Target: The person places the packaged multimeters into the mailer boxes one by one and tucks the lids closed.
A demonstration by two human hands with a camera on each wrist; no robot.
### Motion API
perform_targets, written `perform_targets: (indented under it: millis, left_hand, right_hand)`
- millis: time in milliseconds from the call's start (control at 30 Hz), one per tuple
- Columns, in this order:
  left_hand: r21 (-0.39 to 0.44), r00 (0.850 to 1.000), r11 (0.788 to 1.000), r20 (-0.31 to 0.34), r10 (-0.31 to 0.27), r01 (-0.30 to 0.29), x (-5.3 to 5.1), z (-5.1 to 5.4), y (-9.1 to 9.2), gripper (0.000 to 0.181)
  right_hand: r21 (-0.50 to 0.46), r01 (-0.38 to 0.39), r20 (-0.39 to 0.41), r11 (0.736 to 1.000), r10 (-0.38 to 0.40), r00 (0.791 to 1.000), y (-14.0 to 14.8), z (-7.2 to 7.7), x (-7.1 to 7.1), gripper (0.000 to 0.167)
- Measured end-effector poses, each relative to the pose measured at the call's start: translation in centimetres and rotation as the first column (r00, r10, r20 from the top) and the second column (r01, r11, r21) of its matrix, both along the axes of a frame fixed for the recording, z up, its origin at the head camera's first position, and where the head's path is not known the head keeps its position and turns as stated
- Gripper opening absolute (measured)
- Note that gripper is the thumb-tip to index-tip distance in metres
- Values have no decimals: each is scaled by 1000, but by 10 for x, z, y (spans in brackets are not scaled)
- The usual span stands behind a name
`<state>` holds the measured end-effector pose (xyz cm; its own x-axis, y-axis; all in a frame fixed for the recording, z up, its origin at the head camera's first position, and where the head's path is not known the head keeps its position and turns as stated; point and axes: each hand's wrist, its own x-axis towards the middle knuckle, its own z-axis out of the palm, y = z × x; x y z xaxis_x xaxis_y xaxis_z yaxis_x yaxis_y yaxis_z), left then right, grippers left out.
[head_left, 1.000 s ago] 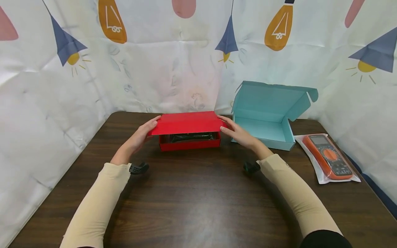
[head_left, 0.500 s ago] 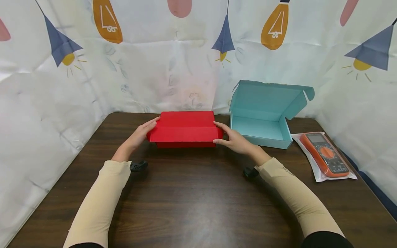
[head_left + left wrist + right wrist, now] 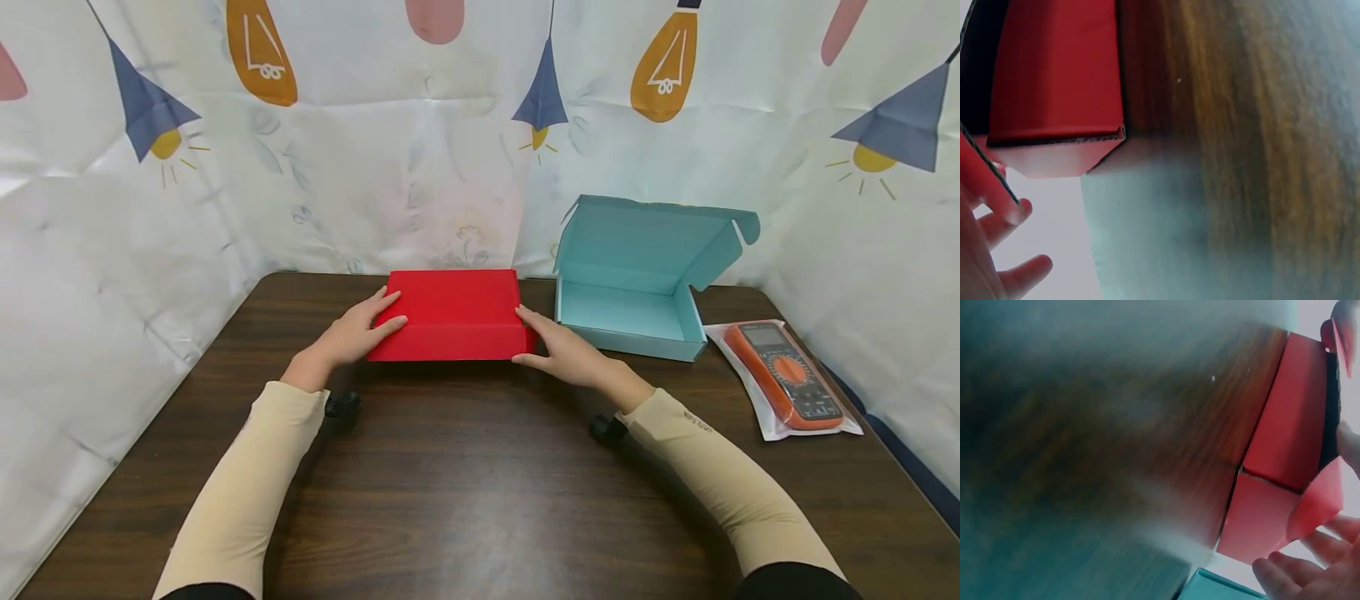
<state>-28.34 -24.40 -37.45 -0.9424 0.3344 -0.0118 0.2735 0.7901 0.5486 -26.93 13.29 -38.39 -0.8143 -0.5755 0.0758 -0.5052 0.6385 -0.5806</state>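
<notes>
A red cardboard box (image 3: 453, 304) lies at the back middle of the table, its lid lowered, with the front flap angled out over the front wall. My left hand (image 3: 348, 335) rests on the lid's left edge, thumb and fingers spread. At the right edge, my right hand (image 3: 573, 354) touches the box side and flap with extended fingers. Both wrist views show a dark gap between the flap and the red front wall (image 3: 1057, 69). In the right wrist view a red side flap (image 3: 1317, 503) stands out by the fingers. The box's contents are hidden.
An open teal box (image 3: 630, 312) stands to the right of the red one. Right of that, an orange multimeter (image 3: 791, 375) lies in clear plastic wrap near the table's right edge. A patterned white cloth (image 3: 450, 183) hangs behind the table.
The red lid has come down, covering the dark packet visible inside earlier. My left hand has shifted from the lid's side onto its top; my right hand has moved slightly lower along the right side.
</notes>
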Motion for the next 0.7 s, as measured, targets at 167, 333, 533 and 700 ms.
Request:
perform_targets:
  millis: [167, 333, 533, 700]
  left_hand:
    - [-176, 999, 984, -44, -16, 8, -5, -1, 12, 75]
    - [-242, 999, 970, -41, -26, 16, -10, -5, 20, 76]
    - [-288, 999, 957, -24, -47, 38, -12, -5, 24, 78]
    - [-320, 998, 946, -21, -55, 45, -11, -7, 27, 79]
  right_hand:
    - [72, -6, -2, 997, 7, 1000, -1, 0, 3, 90]
    - [129, -33, -2, 991, 34, 999, -1, 1, 5, 89]
    - [202, -56, -61, 978, 69, 996, -3, 2, 8, 86]
    - [282, -29, -132, 959, 69, 989, -5, 6, 9, 83]
